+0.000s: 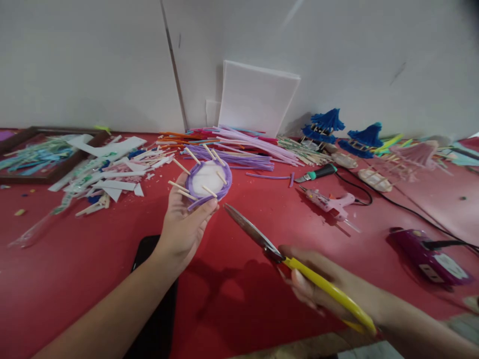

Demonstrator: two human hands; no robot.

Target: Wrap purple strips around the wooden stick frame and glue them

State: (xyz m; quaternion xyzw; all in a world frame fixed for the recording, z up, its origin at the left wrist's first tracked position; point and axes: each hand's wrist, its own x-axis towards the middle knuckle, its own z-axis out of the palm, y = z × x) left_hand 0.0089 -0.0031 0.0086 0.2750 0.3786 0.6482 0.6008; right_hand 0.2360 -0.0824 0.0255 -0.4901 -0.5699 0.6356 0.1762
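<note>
My left hand [186, 219] grips a small round craft base [205, 180], white in the middle, with purple pipe cleaner around its rim and several short wooden sticks standing out of it. A loose-looking end of purple pipe cleaner [200, 202] lies along the near rim by my thumb. In my right hand [318, 279] is a pair of scissors [247, 227] with yellow handles. Their blades look closed, and the tip points toward the base, a little apart from my left fingers.
Pipe cleaners [254, 144] lie along the wall. A green-and-black utility knife [318, 172], pink glue gun [329, 203] and purple power strip [430, 257] are on the right. Blue-roofed models [324, 127] stand behind. Scraps [116, 169] and a brown frame [48, 174] lie left; a black phone [153, 299] is below my left arm.
</note>
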